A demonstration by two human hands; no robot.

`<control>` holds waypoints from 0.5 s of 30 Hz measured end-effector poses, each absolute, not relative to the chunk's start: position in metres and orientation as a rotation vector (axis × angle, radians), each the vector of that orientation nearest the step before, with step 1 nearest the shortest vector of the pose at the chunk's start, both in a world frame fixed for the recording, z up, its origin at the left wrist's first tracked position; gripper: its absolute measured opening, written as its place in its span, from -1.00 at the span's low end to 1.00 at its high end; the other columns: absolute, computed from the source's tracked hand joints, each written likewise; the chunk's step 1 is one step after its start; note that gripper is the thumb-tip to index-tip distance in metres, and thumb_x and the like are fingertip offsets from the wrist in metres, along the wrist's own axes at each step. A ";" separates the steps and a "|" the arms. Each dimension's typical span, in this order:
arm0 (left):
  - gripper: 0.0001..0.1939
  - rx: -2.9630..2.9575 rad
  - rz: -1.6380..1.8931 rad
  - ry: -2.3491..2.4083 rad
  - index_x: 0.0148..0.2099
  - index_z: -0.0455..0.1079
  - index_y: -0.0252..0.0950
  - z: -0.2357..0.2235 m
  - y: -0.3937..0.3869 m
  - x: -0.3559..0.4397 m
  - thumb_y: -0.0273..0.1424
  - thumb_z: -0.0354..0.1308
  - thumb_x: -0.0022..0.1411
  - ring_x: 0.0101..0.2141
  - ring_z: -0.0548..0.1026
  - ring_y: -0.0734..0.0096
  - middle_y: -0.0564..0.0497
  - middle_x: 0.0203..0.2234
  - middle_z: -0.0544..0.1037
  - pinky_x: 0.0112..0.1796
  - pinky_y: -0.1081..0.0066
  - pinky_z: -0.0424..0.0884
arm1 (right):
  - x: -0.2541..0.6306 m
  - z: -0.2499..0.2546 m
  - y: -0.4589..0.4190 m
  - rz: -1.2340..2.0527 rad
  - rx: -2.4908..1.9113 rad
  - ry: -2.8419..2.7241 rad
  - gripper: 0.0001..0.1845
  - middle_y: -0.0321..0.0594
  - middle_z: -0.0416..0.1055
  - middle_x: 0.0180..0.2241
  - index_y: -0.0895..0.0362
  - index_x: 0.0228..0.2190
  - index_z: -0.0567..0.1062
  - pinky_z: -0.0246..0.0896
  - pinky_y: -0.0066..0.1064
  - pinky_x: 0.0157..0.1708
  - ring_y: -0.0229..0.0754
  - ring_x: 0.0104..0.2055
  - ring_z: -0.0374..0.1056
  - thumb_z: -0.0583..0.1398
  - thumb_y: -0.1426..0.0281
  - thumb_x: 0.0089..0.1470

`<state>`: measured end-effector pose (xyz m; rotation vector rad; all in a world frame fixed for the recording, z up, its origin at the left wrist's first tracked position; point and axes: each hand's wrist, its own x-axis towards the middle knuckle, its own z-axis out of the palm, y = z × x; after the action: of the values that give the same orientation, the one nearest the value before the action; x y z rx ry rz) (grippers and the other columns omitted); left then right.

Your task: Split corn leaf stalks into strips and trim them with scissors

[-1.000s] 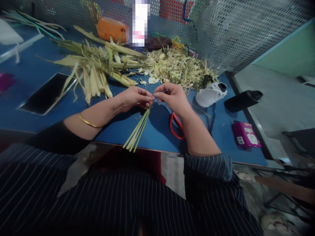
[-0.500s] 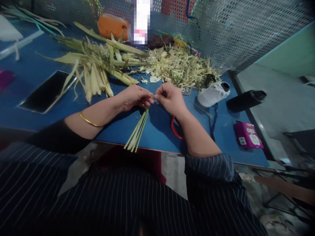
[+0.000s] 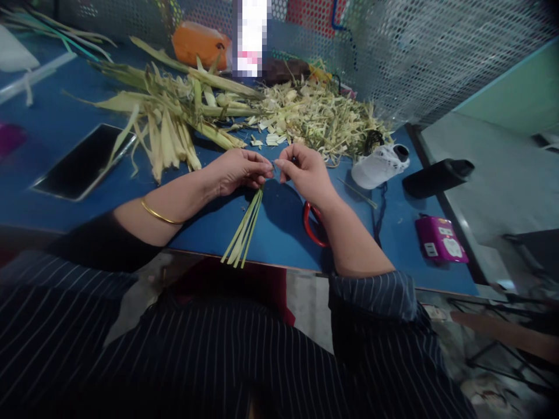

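Observation:
My left hand [image 3: 246, 170] is closed around the top of a small bundle of pale green plant stalks [image 3: 243, 233], whose lower ends fan out towards the table's front edge. Close by on the right, my right hand [image 3: 302, 173] is pinched, thumb against forefinger, at the tip of the bundle; whatever lies between those fingers is too small to make out. Red-handled scissors [image 3: 313, 227] lie partly hidden under my right wrist. Beyond my hands spread long dry corn husks [image 3: 170, 139] and a heap of shredded husk scraps [image 3: 323, 119].
On the blue table [image 3: 279, 250], a dark phone-like slab [image 3: 82, 163] lies at left. To the right are a white-wrapped bottle [image 3: 375, 167], a black cylinder [image 3: 437, 178] and a purple packet [image 3: 443, 240]. An orange packet [image 3: 198, 46] sits by the mesh panel [image 3: 414, 58].
My fingertips came together half a second ago and are now slightly apart. The stalk bundle has shifted a little and hangs slightly steeper. The view has also moved slightly.

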<state>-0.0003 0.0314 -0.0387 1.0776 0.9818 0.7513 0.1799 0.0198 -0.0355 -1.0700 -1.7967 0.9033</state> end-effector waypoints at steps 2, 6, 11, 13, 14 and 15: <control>-0.85 1.076 0.748 1.006 -0.39 0.46 -0.38 -0.037 0.032 -0.001 -0.47 0.38 -0.01 -0.58 0.43 0.59 -0.04 -0.49 0.58 -0.52 0.54 0.35 | 0.181 -0.032 0.018 0.925 -1.042 -1.837 -0.72 -0.40 0.29 -0.67 0.09 -0.49 0.34 0.04 -0.44 -0.54 -0.33 -0.61 0.20 0.27 0.21 0.07; -0.85 1.094 0.743 1.047 -0.39 0.49 -0.36 -0.035 0.034 -0.003 -0.49 0.39 -0.06 -0.58 0.43 0.58 0.00 -0.55 0.54 -0.55 0.54 0.29 | 0.183 -0.027 0.015 0.986 -1.006 -1.941 -0.73 -0.40 0.30 -0.67 0.11 -0.48 0.36 0.04 -0.45 -0.54 -0.34 -0.61 0.20 0.27 0.23 0.06; -0.87 1.246 0.760 1.061 -0.41 0.53 -0.35 -0.034 0.036 -0.006 -0.49 0.38 -0.10 -0.58 0.41 0.55 0.03 -0.61 0.50 -0.57 0.53 0.24 | 0.184 -0.027 0.014 1.079 -0.980 -2.033 -0.82 -0.37 0.32 -0.63 0.13 -0.48 0.39 0.12 -0.43 -0.52 -0.32 -0.59 0.24 0.24 0.32 0.06; -0.86 1.339 0.776 1.046 -0.40 0.54 -0.35 -0.033 0.036 -0.008 -0.48 0.38 -0.11 -0.56 0.42 0.54 0.01 -0.56 0.53 -0.57 0.53 0.23 | 0.186 -0.030 0.017 1.002 -1.009 -1.965 -0.87 -0.33 0.39 -0.54 0.12 -0.42 0.42 0.18 -0.41 -0.49 -0.30 -0.55 0.27 0.22 0.32 0.08; -0.85 1.380 0.780 1.037 -0.40 0.54 -0.35 -0.032 0.036 -0.008 -0.47 0.39 -0.12 -0.54 0.43 0.54 0.00 -0.55 0.54 -0.57 0.53 0.23 | 0.186 -0.031 0.020 0.929 -1.034 -1.911 -0.89 -0.30 0.43 -0.46 0.10 -0.37 0.44 0.23 -0.39 -0.45 -0.29 -0.50 0.31 0.21 0.32 0.08; -0.84 1.414 0.780 1.030 -0.40 0.54 -0.35 -0.031 0.036 -0.009 -0.46 0.40 -0.12 -0.54 0.43 0.53 -0.01 -0.53 0.55 -0.56 0.52 0.24 | 0.187 -0.033 0.022 0.845 -1.059 -1.861 -0.88 -0.27 0.46 -0.38 0.08 -0.32 0.45 0.27 -0.36 -0.39 -0.26 -0.43 0.34 0.21 0.32 0.07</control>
<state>-0.0088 0.0362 -0.0312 1.4140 1.0297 0.7797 0.1871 0.0218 -0.0330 -1.0588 -1.8608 0.8452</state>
